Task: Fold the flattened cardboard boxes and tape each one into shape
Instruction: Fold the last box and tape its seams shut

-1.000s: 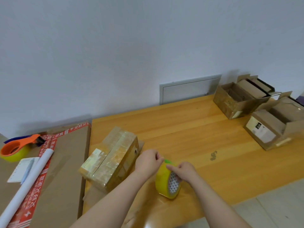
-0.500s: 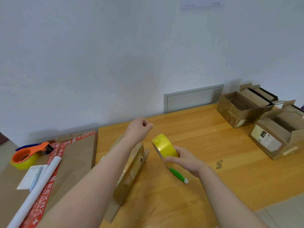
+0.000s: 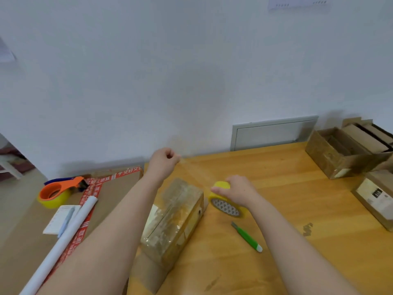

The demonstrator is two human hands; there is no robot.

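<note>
1. On the wooden worktop (image 3: 276,167), straight ahead of the person, lies a cardboard box (image 3: 176,216). It is already folded into shape and glossy with tape. Its long axis runs from the near edge away toward the wall, leaning a little to the right.
2. The right hand (image 3: 239,191) grips the yellow tape roll (image 3: 226,206), with its fingers (image 3: 217,189) curled over the rim. The roll sits low, just beside the box's far right corner.
3. The left hand (image 3: 164,161) is raised beyond the box's far end, its fingers (image 3: 170,155) clenched toward the thumb. They seem to pinch the free end of a strip of tape (image 3: 197,173), though the clear film is faint against the wood and can only just be traced.
4. That strip slants from the left hand down to the roll, past the box's far end. It crosses the box's long axis rather than lying along it. The box therefore lies below the strip and nearer the person than either hand.
5. The strip probably has to swing round into line with the top seam before it comes down. The left hand is nearer the far end and could anchor it there while the right hand draws the roll back along the box.
6. A green knife (image 3: 246,236) lies on the worktop to the right of the box, close to the right forearm. The right hand is the better placed to cut.
</note>
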